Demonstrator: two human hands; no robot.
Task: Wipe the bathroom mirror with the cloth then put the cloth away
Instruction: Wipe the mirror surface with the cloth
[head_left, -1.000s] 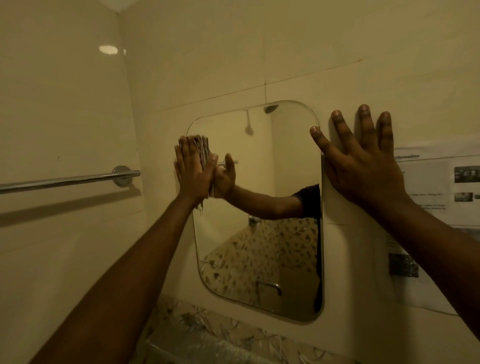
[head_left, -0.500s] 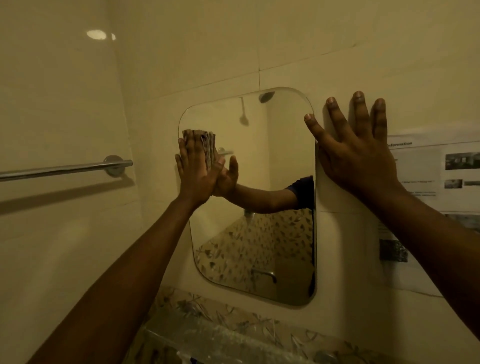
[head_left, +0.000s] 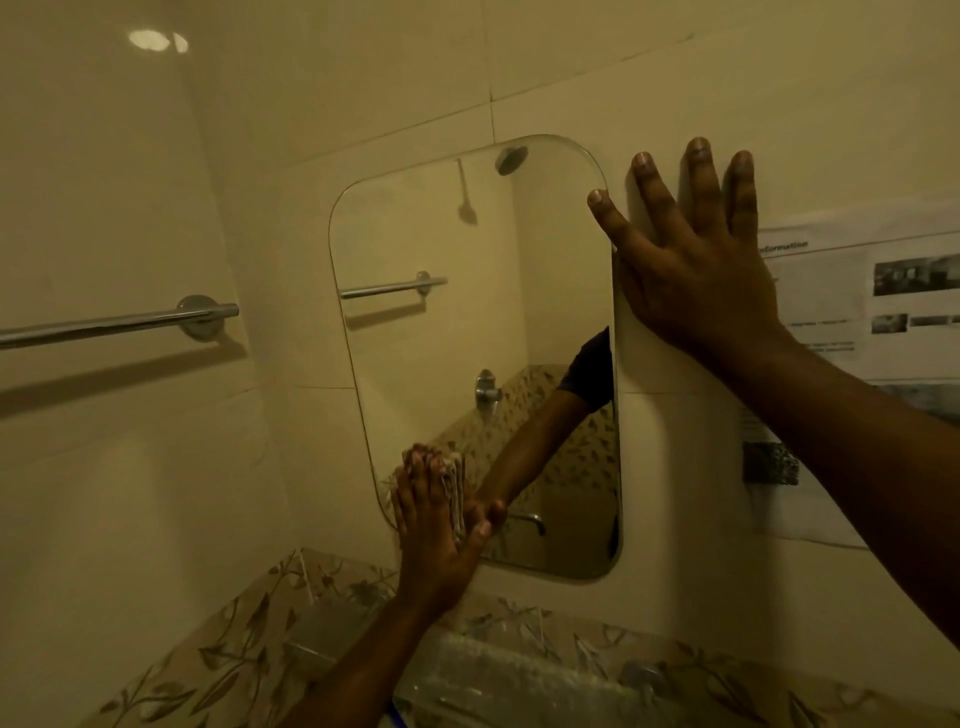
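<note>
Cloth sits pinned flat between the left hand and the glass at the lower left corner of the mirror, its pale striped folds showing past the fingers on the right side of the hand. That hand is pressed palm-forward with fingers together and pointing up, holding the cloth against the surface rather than clenching it, and the left forearm rises to it from the near bottom edge, angled up and slightly right. Its reflection meets it in the glass, with a reflected arm and dark sleeve running up toward the mirror's right edge. The right hand lies flat and spread on the tiled wall just beside the mirror's upper right corner, holding nothing; its thumb reaches to the mirror's rim while the other fingers point up and fan apart. The right forearm stretches from the near right of the scene up to that hand. A printed notice is stuck to the wall right of the right hand, partly covered by the wrist and arm. On the left wall a chrome towel bar runs level, and its reflection shows in the upper half of the glass. Leaf-patterned tiles run below the mirror.
</note>
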